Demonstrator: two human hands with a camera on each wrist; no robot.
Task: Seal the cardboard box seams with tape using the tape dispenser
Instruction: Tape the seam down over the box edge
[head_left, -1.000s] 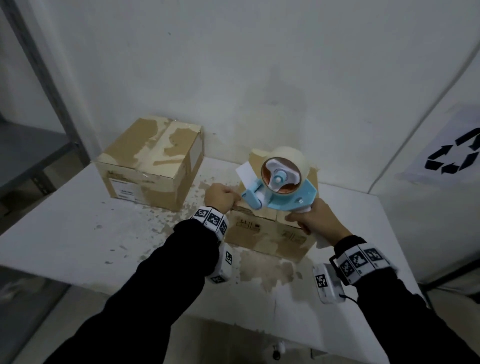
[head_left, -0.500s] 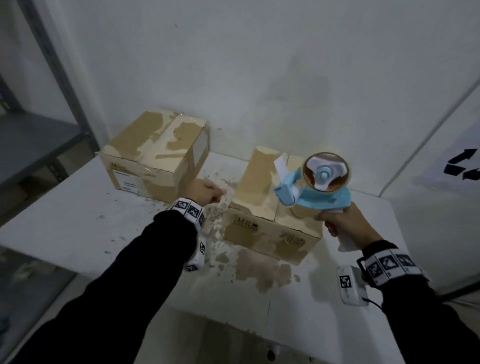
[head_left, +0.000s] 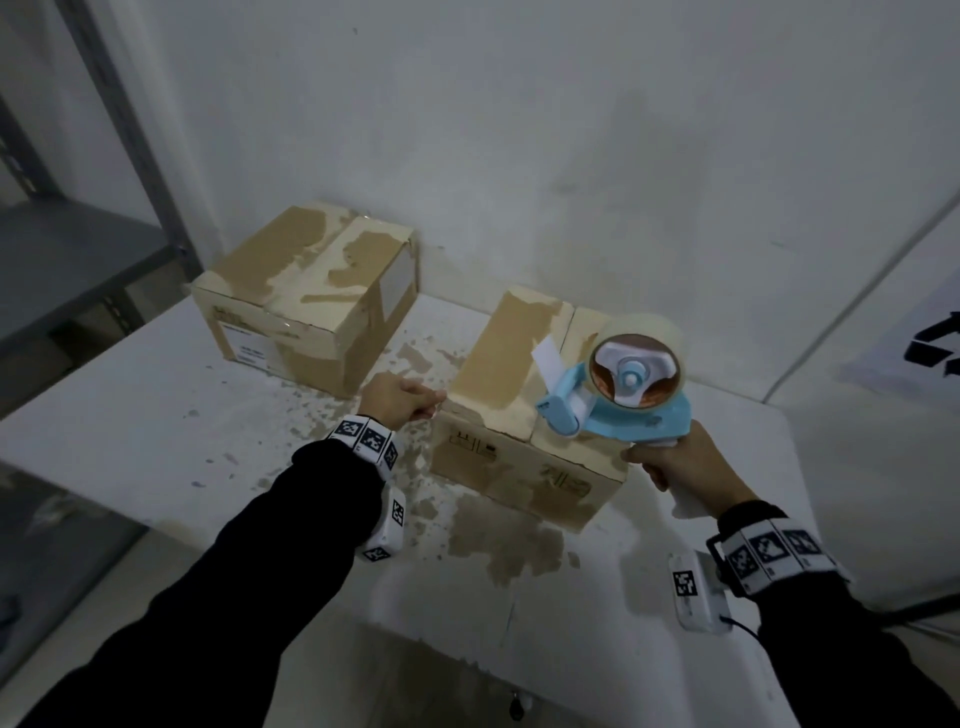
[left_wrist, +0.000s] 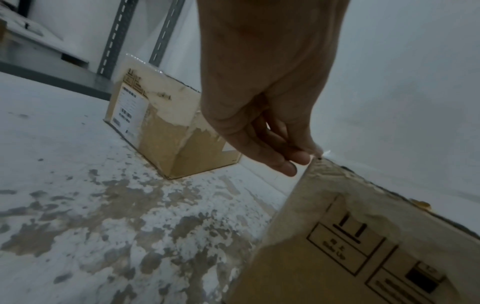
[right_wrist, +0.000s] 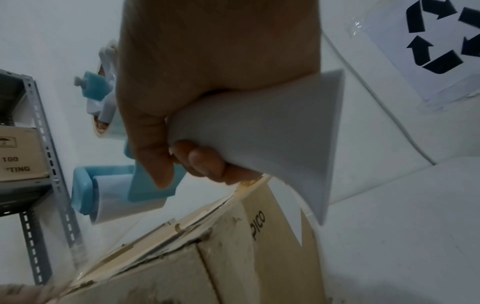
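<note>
I see both arms reaching forward in black sleeves, each wrist carrying a band of square markers and a white camera unit beneath it. My left hand (head_left: 397, 402) sits at the near left top corner of the cardboard box (head_left: 493, 358), back of the hand up, fingers (left_wrist: 280, 162) extended and pressed close together, their tips touching that corner edge. My right hand (head_left: 680, 460) is off the box's near right corner, fingers curled in a full fist round the white handle of the tape dispenser (head_left: 618, 395), thumb wrapped over, holding it raised just above the box top.
</note>
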